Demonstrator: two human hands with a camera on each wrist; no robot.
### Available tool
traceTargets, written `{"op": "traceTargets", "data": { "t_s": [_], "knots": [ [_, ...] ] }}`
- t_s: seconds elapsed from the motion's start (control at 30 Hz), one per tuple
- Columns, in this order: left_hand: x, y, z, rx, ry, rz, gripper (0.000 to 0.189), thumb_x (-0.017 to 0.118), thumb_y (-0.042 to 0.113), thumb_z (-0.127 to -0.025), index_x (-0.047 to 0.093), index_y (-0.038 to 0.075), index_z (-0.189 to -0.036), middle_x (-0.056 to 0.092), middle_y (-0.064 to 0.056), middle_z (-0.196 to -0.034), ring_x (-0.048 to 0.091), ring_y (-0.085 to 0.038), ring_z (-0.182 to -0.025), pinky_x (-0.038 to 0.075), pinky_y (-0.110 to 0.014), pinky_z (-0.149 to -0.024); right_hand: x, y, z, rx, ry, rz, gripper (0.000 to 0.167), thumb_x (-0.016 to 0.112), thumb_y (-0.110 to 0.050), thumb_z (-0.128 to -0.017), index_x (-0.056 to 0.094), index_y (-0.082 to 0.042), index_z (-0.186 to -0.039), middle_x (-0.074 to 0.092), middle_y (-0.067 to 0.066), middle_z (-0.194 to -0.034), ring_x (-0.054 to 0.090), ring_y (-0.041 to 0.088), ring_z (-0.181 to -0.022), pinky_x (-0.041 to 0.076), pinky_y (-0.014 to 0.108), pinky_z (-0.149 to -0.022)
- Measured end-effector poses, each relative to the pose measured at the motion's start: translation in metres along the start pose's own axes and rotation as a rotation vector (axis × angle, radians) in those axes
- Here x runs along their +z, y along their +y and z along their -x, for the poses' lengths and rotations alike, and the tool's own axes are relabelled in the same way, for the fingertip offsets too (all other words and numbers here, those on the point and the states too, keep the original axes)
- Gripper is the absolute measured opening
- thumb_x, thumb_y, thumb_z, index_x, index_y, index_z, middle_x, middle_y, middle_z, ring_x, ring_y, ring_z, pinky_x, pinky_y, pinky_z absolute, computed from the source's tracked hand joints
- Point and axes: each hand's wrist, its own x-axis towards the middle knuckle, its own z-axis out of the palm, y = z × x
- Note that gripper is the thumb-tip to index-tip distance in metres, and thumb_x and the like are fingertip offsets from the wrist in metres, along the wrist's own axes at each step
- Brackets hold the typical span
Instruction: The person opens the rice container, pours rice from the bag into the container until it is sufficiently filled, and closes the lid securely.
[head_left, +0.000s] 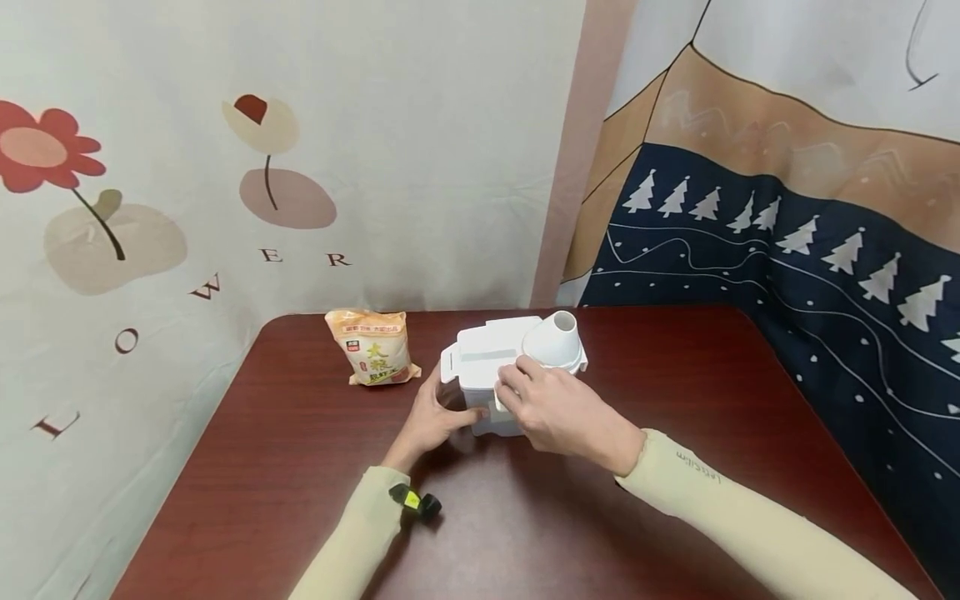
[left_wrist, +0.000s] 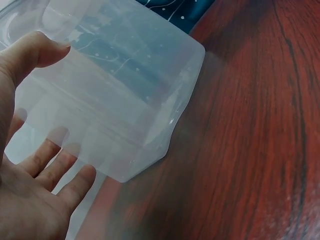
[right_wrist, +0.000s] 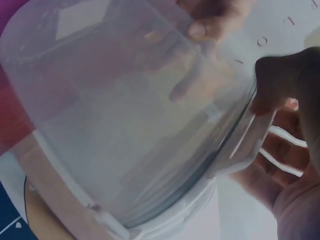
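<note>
Near the far side of the table stands a translucent plastic storage container (head_left: 497, 424) with a white lid (head_left: 480, 343). A white cone-shaped spout or cup (head_left: 553, 340) rises from the lid's right part. My left hand (head_left: 433, 419) grips the container's left end, thumb on the front wall and fingers behind; in the left wrist view they straddle the clear wall (left_wrist: 115, 100). My right hand (head_left: 558, 408) is at the front of the lid, its thumb and fingers pinching the white side latch (right_wrist: 242, 142), which projects from the rim in the right wrist view.
A sealed food bag (head_left: 378, 350) with Chinese lettering stands left of the container. The dark red wooden table (head_left: 285, 500) ends at a printed curtain (head_left: 450, 167) behind. A black strap device (head_left: 415, 502) sits on my left sleeve.
</note>
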Motion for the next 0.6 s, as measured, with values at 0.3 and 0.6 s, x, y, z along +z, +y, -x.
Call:
{"op": "traceTargets", "data": {
  "t_s": [0.3, 0.6],
  "knots": [
    [-0.0007, -0.0023, 0.0005, -0.01, -0.005, 0.006, 0.091, 0.087, 0.0, -0.075, 0.042, 0.021, -0.151, 0.06, -0.012, -0.14, 0.059, -0.034, -0.131, 0.047, -0.053, -0.112, -0.0012, 0.0055, -0.0004, 0.021, 0.011, -0.092, 0.023, 0.076, -0.017, -0.076, 0.067, -0.008, -0.095, 0.064, 0.007, -0.098, 0.059, 0.021, -0.085, 0.058, 0.028, -0.059],
    [-0.0012, -0.0011, 0.0017, -0.011, -0.015, -0.002, 0.091, 0.085, 0.001, -0.077, 0.039, 0.021, -0.153, 0.057, -0.01, -0.144, 0.056, -0.033, -0.135, 0.044, -0.054, -0.115, -0.0049, 0.0095, 0.0027, 0.1, 0.018, -0.229, 0.037, 0.081, -0.016, -0.071, 0.068, -0.014, -0.105, 0.065, 0.002, -0.108, 0.057, 0.018, -0.09, 0.056, 0.026, -0.062]
  ]
}}
